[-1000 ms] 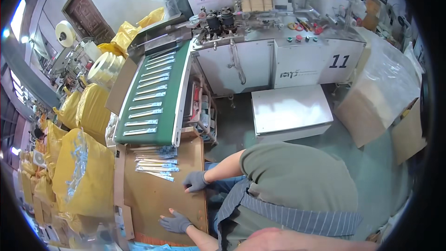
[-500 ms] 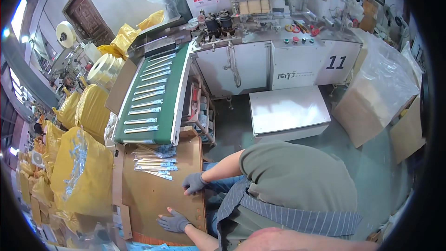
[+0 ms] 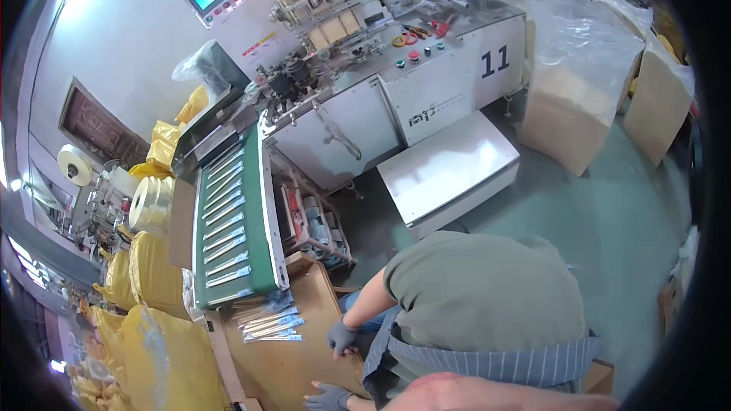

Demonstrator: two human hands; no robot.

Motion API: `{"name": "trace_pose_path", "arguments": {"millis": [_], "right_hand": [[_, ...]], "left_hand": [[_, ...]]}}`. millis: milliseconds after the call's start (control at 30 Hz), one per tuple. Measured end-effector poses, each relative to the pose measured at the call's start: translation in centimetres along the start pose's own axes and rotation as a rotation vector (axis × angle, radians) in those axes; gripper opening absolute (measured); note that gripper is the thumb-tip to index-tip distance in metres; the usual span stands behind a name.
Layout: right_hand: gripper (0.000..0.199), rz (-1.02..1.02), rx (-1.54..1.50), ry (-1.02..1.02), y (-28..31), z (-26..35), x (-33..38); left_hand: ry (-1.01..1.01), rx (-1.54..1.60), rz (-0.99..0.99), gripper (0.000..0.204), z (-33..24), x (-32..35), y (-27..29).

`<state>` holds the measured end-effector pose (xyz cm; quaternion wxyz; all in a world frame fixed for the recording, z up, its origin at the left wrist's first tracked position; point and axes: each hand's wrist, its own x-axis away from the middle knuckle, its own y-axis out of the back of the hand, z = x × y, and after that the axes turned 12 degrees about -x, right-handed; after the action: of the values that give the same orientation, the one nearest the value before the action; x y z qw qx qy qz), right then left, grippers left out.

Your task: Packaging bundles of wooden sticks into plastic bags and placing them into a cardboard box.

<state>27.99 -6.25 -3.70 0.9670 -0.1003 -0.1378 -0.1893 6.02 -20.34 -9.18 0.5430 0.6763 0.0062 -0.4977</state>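
Observation:
My right hand (image 3: 340,338), in a grey glove with bare fingertips, hangs at the right edge of the brown table (image 3: 263,369). Its fingers are loosely bent and apart, with nothing visible between them. My left hand (image 3: 329,398), gloved the same way, rests on the table top near the bottom of the picture, fingers stretched out. Beyond the hands lies a loose pile of wrapped wooden sticks (image 3: 270,324) with blue printed ends, apparently chopsticks. More wrapped sticks (image 3: 225,242) lie crosswise in a spaced row on the green conveyor belt (image 3: 263,278), which ends above the table.
Large yellow bags (image 3: 164,354) crowd the left side. Behind stands a white machine (image 3: 449,91) with tools on top and a low white box (image 3: 449,171) before it. A crate (image 3: 320,224) sits beside the belt. Plastic-lined cartons (image 3: 571,106) stand at the right.
The view has turned, so the belt and table sit lower and a control screen shows at the top. Both hands appear lower in the picture, still apart from the pile.

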Motion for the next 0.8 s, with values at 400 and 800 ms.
{"name": "trace_pose_path", "arguments": {"millis": [400,800], "right_hand": [[0.030,0.090,0.010,-0.068,-0.3,-2.3,-3.7],[0.031,0.163,-0.031,-0.199,-0.1,-0.4,-1.7]], "left_hand": [[0.036,0.001,0.061,0.060,0.2,-0.5,0.7],[0.144,0.041,0.339,0.063,-0.9,0.0,1.5]]}}
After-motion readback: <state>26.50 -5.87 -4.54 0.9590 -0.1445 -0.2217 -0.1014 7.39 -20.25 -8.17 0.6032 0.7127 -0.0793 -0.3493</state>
